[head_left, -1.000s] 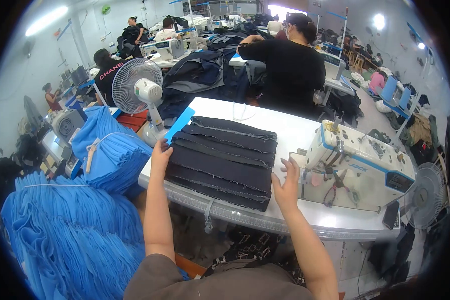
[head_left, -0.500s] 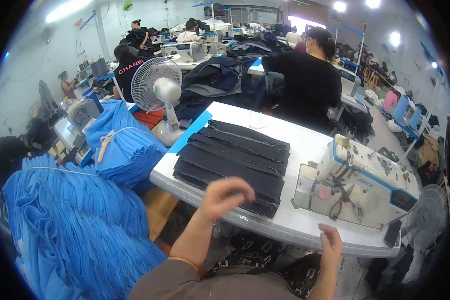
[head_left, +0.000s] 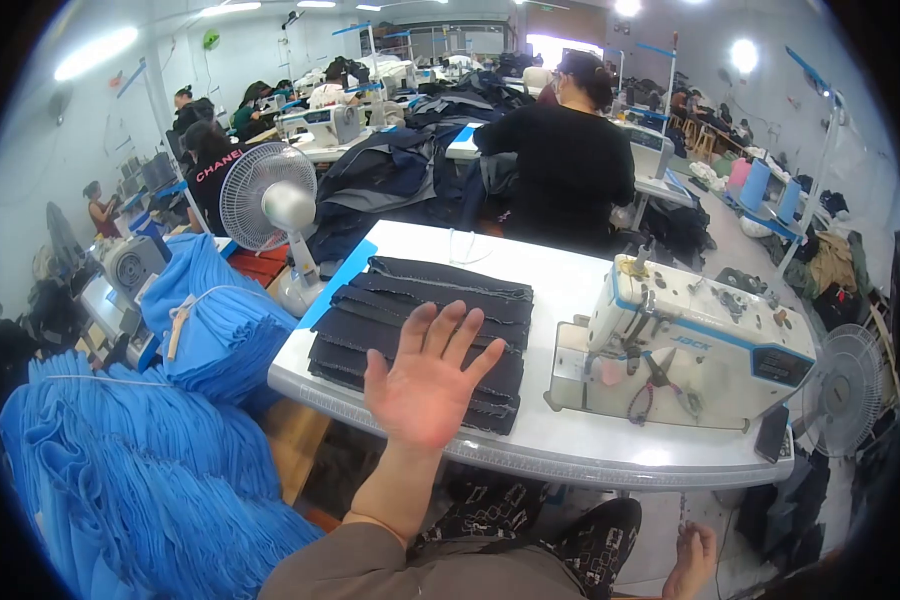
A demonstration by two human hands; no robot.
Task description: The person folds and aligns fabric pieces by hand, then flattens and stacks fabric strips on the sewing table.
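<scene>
My left hand [head_left: 425, 395] is raised with its palm turned up toward me and its fingers spread, holding nothing. Behind and below it, a stack of dark fabric pieces [head_left: 450, 285] with frayed edges lies in overlapping rows on the white sewing table [head_left: 570, 270]. Down at the lower right, beyond the table's front edge, my right hand [head_left: 695, 562] hangs beside my knee. Its fingers are loosely bent and apart, and nothing shows in them. Right of the fabric stands a white sewing machine [head_left: 700, 335], with thread snips [head_left: 658, 372] lying on it.
Large bundles of blue fabric [head_left: 140, 460] rise at the left, one tied [head_left: 220, 320]. A white fan [head_left: 288, 205] stands behind them. A phone [head_left: 771, 434] lies at the table's right end, near another fan [head_left: 848, 390]. A co-worker in black [head_left: 560, 170] sits ahead.
My left hand has turned from a loosely curled pose to palm up with fingers spread. My right hand has dropped lower and to the right, away from the table edge. The view has shifted.
</scene>
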